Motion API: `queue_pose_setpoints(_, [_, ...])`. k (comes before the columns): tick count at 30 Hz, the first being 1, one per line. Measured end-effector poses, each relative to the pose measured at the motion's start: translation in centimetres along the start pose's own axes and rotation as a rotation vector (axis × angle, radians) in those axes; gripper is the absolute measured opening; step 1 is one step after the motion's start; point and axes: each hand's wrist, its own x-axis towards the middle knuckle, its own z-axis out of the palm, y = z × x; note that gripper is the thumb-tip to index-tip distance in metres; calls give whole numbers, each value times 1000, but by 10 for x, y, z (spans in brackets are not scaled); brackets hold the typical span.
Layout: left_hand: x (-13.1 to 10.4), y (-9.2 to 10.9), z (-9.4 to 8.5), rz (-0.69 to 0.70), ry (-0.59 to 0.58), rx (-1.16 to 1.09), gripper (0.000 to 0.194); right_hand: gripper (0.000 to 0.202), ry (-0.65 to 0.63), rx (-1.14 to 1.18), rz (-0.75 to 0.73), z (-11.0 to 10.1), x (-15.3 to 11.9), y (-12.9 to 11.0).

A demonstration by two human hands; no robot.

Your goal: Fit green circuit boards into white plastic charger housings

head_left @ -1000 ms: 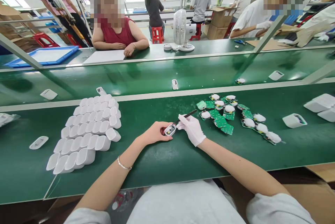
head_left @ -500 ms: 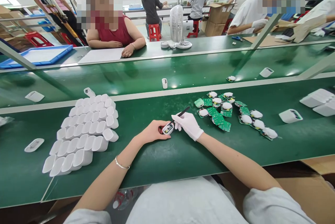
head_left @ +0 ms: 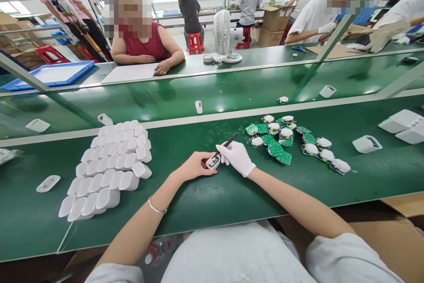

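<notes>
L hand (head_left: 194,166) fingers grip open white housing (head_left: 213,162); R hand (head_left: 239,158) (gloved) fingers pinch slim black tool (head_left: 231,140), tip nr housing. PCBs (head_left: 274,148) at R hand's 2 o'clock.

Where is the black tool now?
In the head view, just right of centre, the black tool is in the right hand, by the white housing in the left hand.

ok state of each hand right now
Left hand: closed, holding a white electronics housing.
Right hand: gloved, closed on a slim black tool.
</notes>
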Motion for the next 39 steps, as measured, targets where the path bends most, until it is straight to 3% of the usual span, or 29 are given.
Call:
queue_pose_setpoints(8, [-1, 0, 0, -16, 24, -11, 35, 40, 70, 56, 13, -13, 6, -3])
queue_pose_setpoints(19, [0, 0, 1, -23, 8, 2, 34, 35, -15, 31, 3, 1, 2, -1])
queue_pose_setpoints(39, [2, -1, 3, -28, 13, -7, 34, 34, 38, 54, -5, -1, 2, -1])
